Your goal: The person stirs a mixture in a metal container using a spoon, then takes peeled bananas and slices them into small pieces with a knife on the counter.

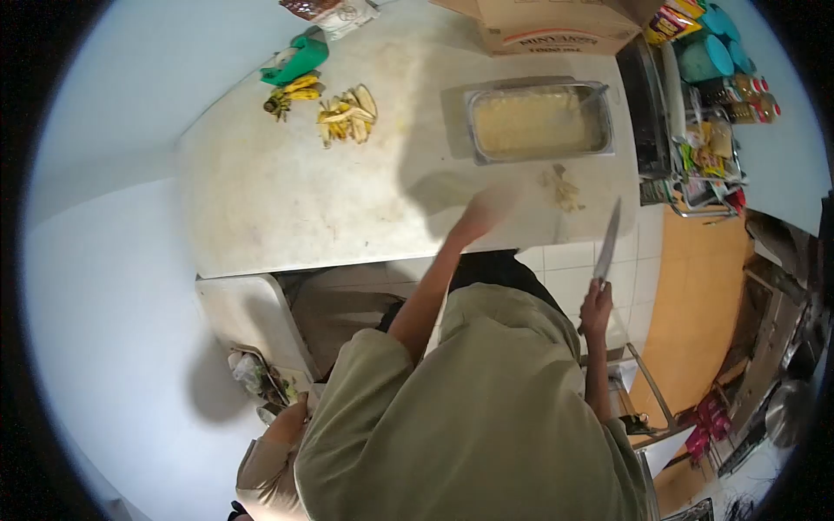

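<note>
My right hand (595,308) is closed around the handle of a long knife (610,239), its blade pointing away from me beyond the counter's right end. Over the near part of the white counter (287,200), my left hand (491,211) is smeared by motion, so its fingers cannot be made out. Beyond it sits a clear rectangular tub (477,143) holding a pale yellow mixture (534,122). Small pale scraps (565,191) lie on the counter in front of the tub. Banana peels (347,115) are piled farther left, beside yellow bananas (300,89) and a green bag (304,61).
A cardboard box (556,26) stands at the back. Bottles (751,100) and packets (708,161) are on the right. At lower left, another person's hand (297,414) is near a container of greens (274,382). A metal-framed stand (651,373) is at lower right.
</note>
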`<state>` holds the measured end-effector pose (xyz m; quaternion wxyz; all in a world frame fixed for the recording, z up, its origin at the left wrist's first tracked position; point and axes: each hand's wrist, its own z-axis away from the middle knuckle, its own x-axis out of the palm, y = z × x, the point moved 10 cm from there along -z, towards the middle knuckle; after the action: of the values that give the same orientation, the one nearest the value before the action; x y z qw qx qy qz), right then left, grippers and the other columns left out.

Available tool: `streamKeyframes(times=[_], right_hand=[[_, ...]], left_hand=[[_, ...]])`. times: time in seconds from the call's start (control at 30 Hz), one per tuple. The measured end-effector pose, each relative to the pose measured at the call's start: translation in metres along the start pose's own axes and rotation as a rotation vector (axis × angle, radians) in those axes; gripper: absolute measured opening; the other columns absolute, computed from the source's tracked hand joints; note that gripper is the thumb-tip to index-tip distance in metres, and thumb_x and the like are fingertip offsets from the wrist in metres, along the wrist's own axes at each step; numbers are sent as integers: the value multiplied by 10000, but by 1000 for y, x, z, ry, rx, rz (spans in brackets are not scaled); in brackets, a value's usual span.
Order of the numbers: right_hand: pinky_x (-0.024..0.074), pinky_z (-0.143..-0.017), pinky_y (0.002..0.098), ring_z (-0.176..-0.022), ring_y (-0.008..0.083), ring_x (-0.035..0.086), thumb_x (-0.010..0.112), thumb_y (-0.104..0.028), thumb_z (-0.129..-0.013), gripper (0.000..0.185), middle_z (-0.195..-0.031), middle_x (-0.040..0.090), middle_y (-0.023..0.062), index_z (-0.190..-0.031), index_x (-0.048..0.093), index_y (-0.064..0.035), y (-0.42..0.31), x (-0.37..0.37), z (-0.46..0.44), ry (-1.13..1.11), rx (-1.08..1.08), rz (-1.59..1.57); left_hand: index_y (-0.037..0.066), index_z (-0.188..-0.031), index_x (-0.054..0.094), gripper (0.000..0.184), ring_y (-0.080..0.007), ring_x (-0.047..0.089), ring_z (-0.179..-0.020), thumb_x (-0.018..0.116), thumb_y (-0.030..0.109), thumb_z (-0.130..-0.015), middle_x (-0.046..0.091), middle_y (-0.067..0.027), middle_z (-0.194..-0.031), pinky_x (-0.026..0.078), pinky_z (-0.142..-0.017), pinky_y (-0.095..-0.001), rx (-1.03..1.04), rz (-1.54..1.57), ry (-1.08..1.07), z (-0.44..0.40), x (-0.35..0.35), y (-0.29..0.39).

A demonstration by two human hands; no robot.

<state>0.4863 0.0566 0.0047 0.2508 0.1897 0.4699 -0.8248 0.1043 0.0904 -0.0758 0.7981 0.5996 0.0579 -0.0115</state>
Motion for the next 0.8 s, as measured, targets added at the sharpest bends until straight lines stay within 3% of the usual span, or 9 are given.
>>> streamKeyframes(times=[0.07, 0.17, 0.2, 0.23, 0.3, 0.37, 0.57, 0.67, 0.8], right_hand=[[327, -396, 272, -451, 68, 391, 484, -342, -1042, 322, -552, 405, -14, -920, 461, -45, -4, -7, 3, -4, -10, -10], [302, -431, 312, -488, 92, 364, 499, -336, -1038, 356, -560, 389, 5, -868, 451, -28, -17, -15, 3, -8, -55, 101], [295, -442, 322, -502, 97, 354, 503, -335, -1037, 366, -566, 381, 7, -853, 445, -24, -23, -17, 2, -6, -89, 146], [287, -453, 332, -516, 103, 345, 507, -333, -1036, 377, -573, 374, 10, -838, 440, -20, -31, -18, -1, -4, -127, 190], [304, -480, 350, -547, 122, 345, 533, -310, -1031, 363, -591, 388, 31, -846, 431, -15, -38, -19, -6, -31, -114, 239], [314, -492, 364, -560, 136, 359, 542, -294, -1029, 347, -608, 427, 57, -851, 437, -15, -47, -19, -10, -63, -107, 274], [297, -479, 339, -559, 107, 351, 534, -306, -1027, 348, -616, 405, 24, -859, 474, -7, -70, -22, -17, -73, -111, 327], [309, -489, 346, -563, 126, 352, 547, -317, -1019, 351, -613, 416, 40, -873, 485, -4, -61, -30, -18, -41, -89, 345], [332, -512, 368, -583, 154, 364, 559, -344, -1016, 373, -614, 415, 64, -889, 481, -2, -59, -29, -14, -37, -3, 341]], left_hand=[[61, -1173, 625, 223, -156, 681, -898, 595, 160, -976, 671, -67, -1131, 559, -746, -304, -289, 308, -74, 29, -61, -13], [76, -1000, 679, 165, -143, 652, -748, 638, 7, -856, 665, -29, -889, 541, -662, -272, -208, 265, 403, 32, -210, -22], [74, -947, 696, 112, -164, 667, -749, 639, 27, -863, 697, -46, -854, 538, -673, -292, -50, -126, 611, 27, -263, -18], [68, -946, 699, 85, -220, 691, -776, 650, 83, -877, 722, -84, -863, 543, -702, -338, -90, -456, 772, 26, -297, 17], [72, -929, 692, 149, -314, 699, -830, 682, 208, -868, 723, -125, -870, 543, -743, -407, -160, -625, 904, 8, -354, 7], [34, -901, 676, 241, -332, 697, -841, 715, 262, -835, 719, -148, -862, 542, -749, -422, -50, -538, 949, -13, -386, -4], [25, -1140, 536, 596, -359, 655, -1012, 798, 362, -723, 657, -199, -1102, 540, -852, -465, -586, -552, 1183, -37, -396, 1], [4, -1237, 421, 666, -395, 607, -1093, 756, 314, -752, 577, -232, -1197, 528, -886, -511, -735, -586, 1184, -43, -388, 14], [-26, -1215, 409, 539, -455, 575, -1091, 648, 169, -773, 534, -257, -1214, 521, -888, -535, -639, -597, 1237, -47, -390, 7]])
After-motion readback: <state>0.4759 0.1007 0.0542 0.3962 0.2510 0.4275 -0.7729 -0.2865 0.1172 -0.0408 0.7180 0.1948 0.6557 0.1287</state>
